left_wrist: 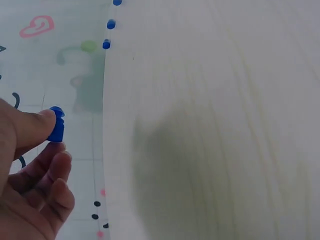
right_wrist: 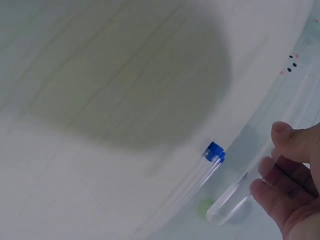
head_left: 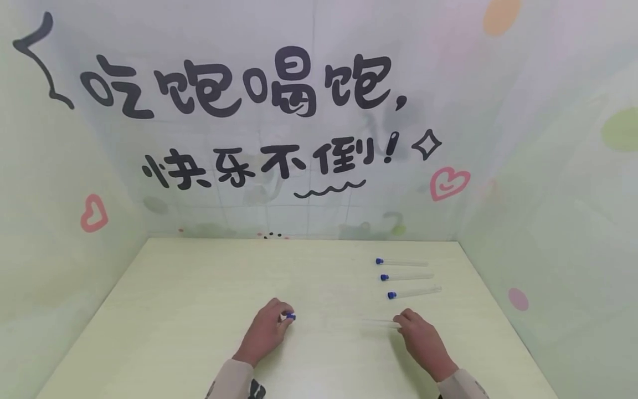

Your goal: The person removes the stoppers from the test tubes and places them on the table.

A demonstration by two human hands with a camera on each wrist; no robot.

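Between thumb and fingertips, my left hand (head_left: 264, 332) pinches a small blue stopper (left_wrist: 58, 124) with a ridged, two-part shape. Across from it, my right hand (head_left: 421, 339) holds a clear test tube (right_wrist: 230, 204) with thumb and fingers. This tube lies roughly level above the table, its rounded end on the far side of the fingers in the right wrist view; its other end points toward the left hand. A wide gap separates stopper and tube. Beyond the right hand, three clear tubes with blue stoppers lie in a column: near (head_left: 416, 291), middle (head_left: 411, 276) and far (head_left: 408, 263).
Both hands are over a pale wood-grain table (head_left: 199, 288). A printed backdrop (head_left: 299, 216) with black lettering and pink hearts rises at the table's back edge, and similar walls stand at left (head_left: 50, 266) and right (head_left: 573, 266).
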